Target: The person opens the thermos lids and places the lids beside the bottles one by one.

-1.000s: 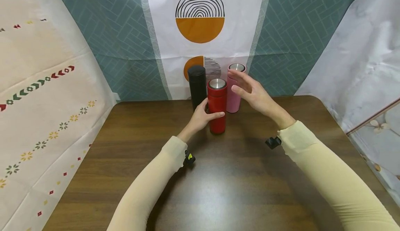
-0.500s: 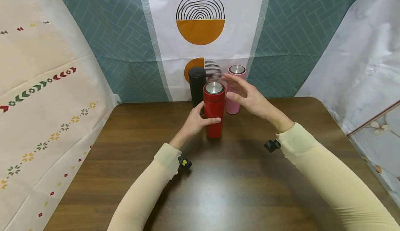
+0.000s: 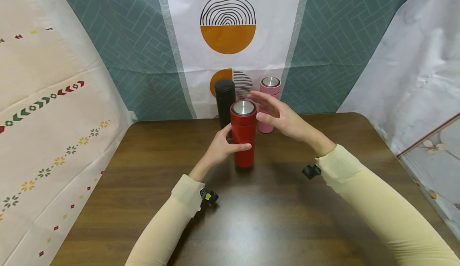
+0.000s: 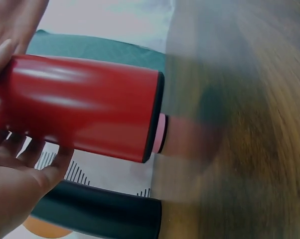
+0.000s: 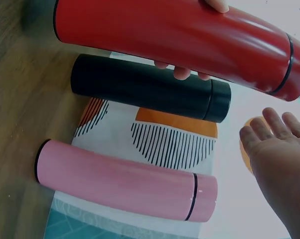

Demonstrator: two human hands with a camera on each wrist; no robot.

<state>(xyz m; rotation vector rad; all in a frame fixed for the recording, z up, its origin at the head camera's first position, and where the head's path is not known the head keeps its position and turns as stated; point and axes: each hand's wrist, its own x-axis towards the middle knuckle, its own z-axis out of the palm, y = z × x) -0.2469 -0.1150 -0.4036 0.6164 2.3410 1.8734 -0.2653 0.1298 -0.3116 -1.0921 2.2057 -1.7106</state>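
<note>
My left hand (image 3: 217,148) grips a red thermos bottle (image 3: 243,128) around its middle, thumb across the front and fingers behind. The bottle stands upright with its steel-topped lid on. Beside that lid, on the right, my right hand (image 3: 284,118) is held with fingers extended and nothing in it. Behind the red bottle to the left is a black thermos bottle (image 3: 223,102), partly covered by it. A pink thermos bottle (image 3: 266,128) stands behind to the right, partly hidden by my right hand. In the right wrist view, the fingertips are just off the red lid (image 5: 292,74).
The bottles are at the far side of a brown wooden table (image 3: 172,146). Right behind its back edge hangs a green and white patterned cloth (image 3: 151,50). A cream cloth (image 3: 54,130) hangs at the left, a white one (image 3: 417,70) at the right.
The red thermos bottle has come toward me and slightly left in my left hand. My right hand has drifted a little left and nearer with it. The black and pink bottles have stayed put.
</note>
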